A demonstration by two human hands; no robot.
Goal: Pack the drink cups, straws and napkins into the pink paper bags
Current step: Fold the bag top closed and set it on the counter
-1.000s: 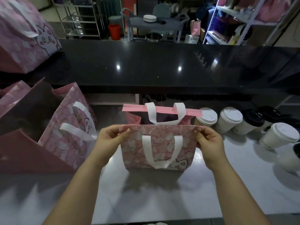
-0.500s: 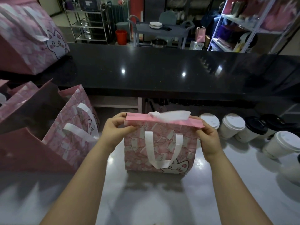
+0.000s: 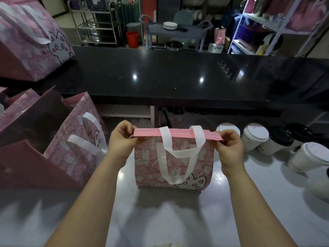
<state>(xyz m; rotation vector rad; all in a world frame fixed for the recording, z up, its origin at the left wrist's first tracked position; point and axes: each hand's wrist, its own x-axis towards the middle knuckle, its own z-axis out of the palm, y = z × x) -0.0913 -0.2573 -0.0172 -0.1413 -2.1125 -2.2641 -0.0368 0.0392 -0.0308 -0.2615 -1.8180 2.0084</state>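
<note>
A small pink paper bag (image 3: 147, 168) with a cat print and white handles stands on the white worktop (image 3: 178, 220) in front of me. Its top edges are pressed together into a flat pink strip. My left hand (image 3: 122, 139) pinches the left end of that strip. At the right end, my right hand (image 3: 228, 145) pinches it too. What is inside the bag is hidden. Several lidded paper cups (image 3: 254, 135) stand in a row to the right, some with white lids and some with black.
Larger pink bags (image 3: 80, 145) stand open at the left, one more (image 3: 30, 45) on the black counter (image 3: 178, 77) behind. Racks, a grey cart and a red bucket (image 3: 132, 39) fill the background.
The bag's mouth was open a second ago; both hands have brought the near and far edges together, and the rear handle now hangs over the front.
</note>
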